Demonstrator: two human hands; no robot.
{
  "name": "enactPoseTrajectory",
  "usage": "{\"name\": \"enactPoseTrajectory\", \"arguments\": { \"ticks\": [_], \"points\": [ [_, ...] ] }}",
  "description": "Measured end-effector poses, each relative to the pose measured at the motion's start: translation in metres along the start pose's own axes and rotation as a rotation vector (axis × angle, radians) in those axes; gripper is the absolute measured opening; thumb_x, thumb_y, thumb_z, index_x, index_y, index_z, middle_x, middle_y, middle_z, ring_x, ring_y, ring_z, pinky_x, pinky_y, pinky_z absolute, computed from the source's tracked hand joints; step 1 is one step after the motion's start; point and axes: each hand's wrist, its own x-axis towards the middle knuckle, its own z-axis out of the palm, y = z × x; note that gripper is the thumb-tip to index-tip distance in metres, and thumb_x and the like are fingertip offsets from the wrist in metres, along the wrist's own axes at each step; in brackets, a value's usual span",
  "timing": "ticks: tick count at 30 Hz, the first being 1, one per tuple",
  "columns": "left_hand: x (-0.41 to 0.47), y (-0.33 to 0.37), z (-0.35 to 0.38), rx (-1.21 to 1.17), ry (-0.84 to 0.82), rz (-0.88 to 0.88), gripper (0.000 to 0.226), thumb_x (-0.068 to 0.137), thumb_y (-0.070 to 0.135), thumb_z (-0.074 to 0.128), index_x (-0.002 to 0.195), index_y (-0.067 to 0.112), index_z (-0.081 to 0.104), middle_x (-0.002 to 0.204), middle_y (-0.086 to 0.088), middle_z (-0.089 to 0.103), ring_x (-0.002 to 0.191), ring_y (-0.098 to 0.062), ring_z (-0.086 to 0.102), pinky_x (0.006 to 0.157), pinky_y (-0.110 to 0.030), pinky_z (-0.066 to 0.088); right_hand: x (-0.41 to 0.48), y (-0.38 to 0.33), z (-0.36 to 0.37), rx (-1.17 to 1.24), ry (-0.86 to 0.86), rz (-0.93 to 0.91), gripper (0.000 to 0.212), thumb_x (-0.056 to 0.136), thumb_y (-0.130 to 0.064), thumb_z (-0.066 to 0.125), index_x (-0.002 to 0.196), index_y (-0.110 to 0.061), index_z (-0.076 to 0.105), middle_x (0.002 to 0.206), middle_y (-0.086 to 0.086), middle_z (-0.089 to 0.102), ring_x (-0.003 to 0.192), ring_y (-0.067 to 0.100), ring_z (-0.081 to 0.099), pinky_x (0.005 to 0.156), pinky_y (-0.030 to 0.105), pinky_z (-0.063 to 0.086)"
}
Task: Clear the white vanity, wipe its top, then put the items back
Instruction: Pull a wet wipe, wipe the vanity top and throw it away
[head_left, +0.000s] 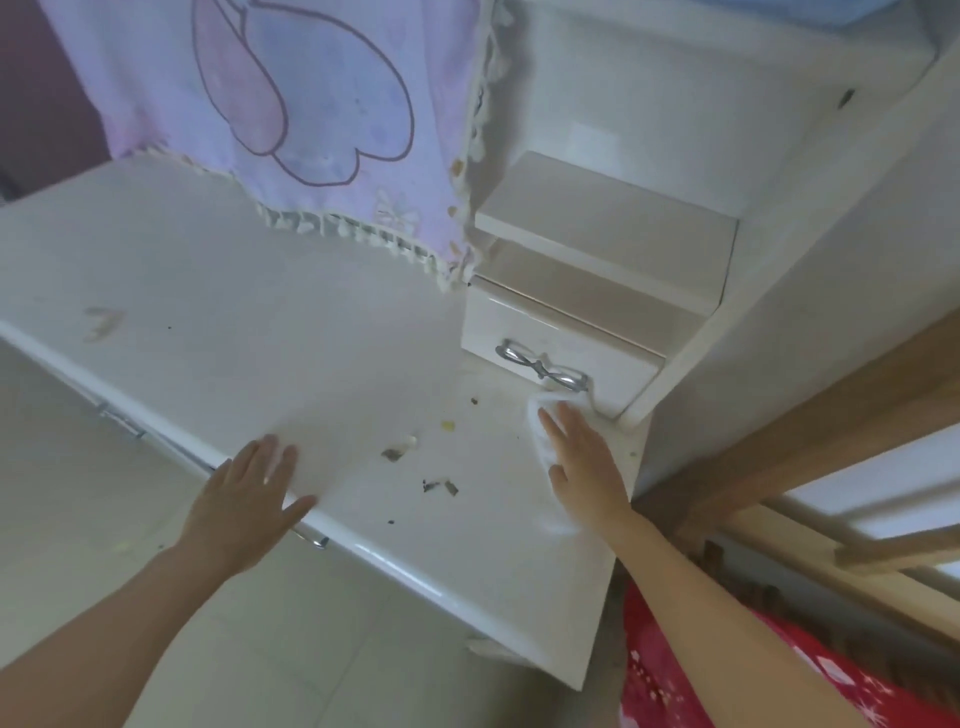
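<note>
Firmly, the right hand (587, 467) presses a white cloth (535, 415) flat on the vanity counter (260, 338) beside the small drawer (545, 332); the left hand (244, 504) rests flat-fingered at the edge. Limp and light, the cloth likely needs a full palm.

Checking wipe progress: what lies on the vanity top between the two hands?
Head view: on the vanity top, a grey scrap, dark bits and a yellow speck lie between the left hand and the right hand.
</note>
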Motion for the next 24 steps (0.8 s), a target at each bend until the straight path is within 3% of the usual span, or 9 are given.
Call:
{"name": "enactPoseTrajectory", "arguments": {
  "ticks": [3,6,8,11,14,16,18,21,24],
  "points": [
    [0.002,-0.007,0.006,0.101,0.010,0.090,0.080,0.096,0.050,0.008,0.108,-0.009,0.061,0.116,-0.027,0.060,0.111,-0.038,0.054,0.090,-0.041,0.041,0.013,-0.002,0.002,0.070,0.089,-0.007,0.058,0.082,-0.004,0.026,0.139,-0.008,0.034,0.152,0.012,0.020,0.141,0.027,0.017,0.109,0.036,0.019],
    [-0.001,-0.012,0.013,0.148,-0.031,0.148,0.081,0.096,0.049,0.005,0.111,-0.012,0.057,0.123,-0.025,0.056,0.121,-0.032,0.043,0.102,-0.033,0.021,0.009,-0.030,0.020,0.115,0.222,0.016,0.058,0.077,0.013,0.036,0.133,0.000,0.042,0.143,0.021,0.036,0.133,0.033,0.036,0.107,0.038,0.031],
    [0.000,-0.016,0.013,0.141,-0.055,0.167,0.078,0.096,0.049,0.007,0.115,-0.012,0.053,0.127,-0.026,0.052,0.123,-0.027,0.033,0.109,-0.027,0.005,-0.011,-0.067,0.044,0.123,0.204,-0.213,0.067,0.057,0.013,0.054,0.122,-0.002,0.048,0.124,0.020,0.057,0.111,0.034,0.059,0.094,0.036,0.045],
    [-0.001,-0.019,0.014,0.104,-0.162,0.164,0.078,0.096,0.049,0.007,0.116,-0.012,0.053,0.127,-0.025,0.053,0.123,-0.026,0.032,0.111,-0.024,-0.002,-0.048,-0.128,0.075,0.198,0.039,-0.479,0.088,0.032,-0.010,0.085,0.113,-0.010,0.049,0.117,0.009,0.064,0.109,0.023,0.060,0.095,0.026,0.041],
    [0.000,-0.017,0.017,0.097,-0.172,0.136,0.078,0.097,0.048,0.007,0.114,-0.012,0.054,0.126,-0.024,0.054,0.122,-0.025,0.034,0.111,-0.026,0.001,-0.059,-0.149,0.071,0.378,0.136,-0.596,0.049,0.062,-0.008,0.072,0.106,-0.014,0.051,0.108,0.003,0.069,0.110,0.012,0.052,0.089,0.020,0.047],
    [0.001,-0.018,0.019,0.059,-0.191,0.124,0.077,0.097,0.047,0.007,0.116,-0.012,0.053,0.129,-0.022,0.052,0.123,-0.024,0.034,0.111,-0.027,0.001,-0.046,-0.133,0.045,0.438,0.326,-0.491,0.031,0.087,-0.008,0.049,0.111,-0.026,0.054,0.111,-0.012,0.064,0.110,0.001,0.051,0.091,0.007,0.041],
    [0.003,-0.018,0.022,0.074,-0.199,0.143,0.077,0.097,0.047,0.008,0.117,-0.012,0.053,0.132,-0.018,0.048,0.126,-0.024,0.036,0.111,-0.027,0.002,-0.021,-0.090,0.027,0.295,0.342,-0.289,0.031,0.098,-0.016,0.034,0.119,-0.032,0.051,0.115,-0.027,0.051,0.111,-0.006,0.046,0.086,-0.006,0.030],
    [0.004,-0.017,0.026,0.093,-0.202,0.137,0.076,0.097,0.046,0.007,0.116,-0.011,0.054,0.132,-0.017,0.047,0.122,-0.025,0.046,0.109,-0.029,0.005,0.026,-0.032,0.016,0.372,0.335,-0.020,0.046,0.089,0.010,0.035,0.130,-0.006,0.048,0.139,0.007,0.044,0.130,0.021,0.040,0.091,-0.001,0.024],
    [0.004,-0.015,0.022,0.145,-0.140,0.078,0.081,0.093,0.053,-0.004,0.128,-0.009,0.035,0.141,-0.018,0.031,0.127,-0.031,0.041,0.109,-0.026,-0.001,0.057,-0.032,0.036,0.233,0.227,-0.099,0.060,0.078,0.022,0.031,0.133,-0.001,0.043,0.144,0.016,0.036,0.135,0.030,0.032,0.105,0.021,0.022]
  ]
}}
